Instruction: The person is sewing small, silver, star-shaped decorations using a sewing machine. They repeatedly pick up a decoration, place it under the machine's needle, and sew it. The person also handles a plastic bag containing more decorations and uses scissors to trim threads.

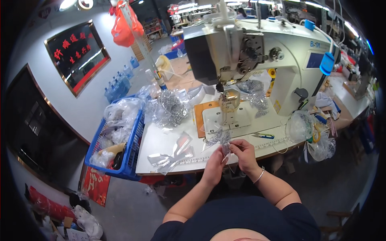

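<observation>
Both my hands meet at the front edge of the sewing table, just below the needle area of a large white sewing machine (277, 48). Between them is a small bunch of shiny silver trim (222, 137), its far end reaching toward the metal needle plate (213, 120). My left hand (215, 162) closes on its near end from the left. From the right, my right hand (242, 152) pinches the same piece with thumb and finger. Yellow-and-blue thread snips (263, 136) lie to the right of my hands. The trim's exact shape is too small to make out.
A heap of silver trim (171, 108) lies left of the machine, with flat clear plastic bags (173, 154) nearer me. A blue basket (130, 160) of bagged pieces stands against the table's left side. Clear plastic bags (301, 126) and yellow-handled scissors (317, 134) are at the right.
</observation>
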Tool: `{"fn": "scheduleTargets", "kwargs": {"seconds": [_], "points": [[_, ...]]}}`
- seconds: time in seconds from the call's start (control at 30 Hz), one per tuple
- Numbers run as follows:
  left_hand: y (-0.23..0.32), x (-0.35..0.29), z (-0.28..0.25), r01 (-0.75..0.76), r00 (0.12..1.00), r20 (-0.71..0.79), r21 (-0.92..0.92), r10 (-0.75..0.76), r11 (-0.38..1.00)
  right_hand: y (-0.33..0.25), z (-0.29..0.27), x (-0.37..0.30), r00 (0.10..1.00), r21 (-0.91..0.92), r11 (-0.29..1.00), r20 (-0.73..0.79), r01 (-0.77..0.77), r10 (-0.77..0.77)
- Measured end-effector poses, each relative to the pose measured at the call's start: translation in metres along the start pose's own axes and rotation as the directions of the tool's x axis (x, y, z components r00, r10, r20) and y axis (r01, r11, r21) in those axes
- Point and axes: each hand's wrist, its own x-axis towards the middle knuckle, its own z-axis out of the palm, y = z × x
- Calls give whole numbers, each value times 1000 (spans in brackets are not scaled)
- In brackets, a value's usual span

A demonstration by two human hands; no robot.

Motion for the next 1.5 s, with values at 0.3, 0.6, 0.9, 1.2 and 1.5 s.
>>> {"fn": "scheduleTargets", "kwargs": {"seconds": [0.3, 0.6, 0.9, 1.2, 1.5], "points": [[27, 23, 6, -20, 997, -71, -259, 1, 966, -10, -41, -9, 993, -41, 996, 86, -76, 79], [56, 89, -24, 67, 837, 534, -310, 115, 948, -9, -48, 47, 610, 66, 666, 476, -743, 633], [32, 90, -19, 744, 535, 836, -535, 121, 400, -26, -17, 116, 859, -372, 923, 500, 103, 106], [33, 62, -13, 723, 611, 655, -234, -444, 650, -35, -29, 91, 854, -260, 913, 342, -314, 392], [46, 72, -54, 487, 808, 406, -54, -426, 872, -69, -18, 126, 840, -628, 748, 273, -213, 469]]}}
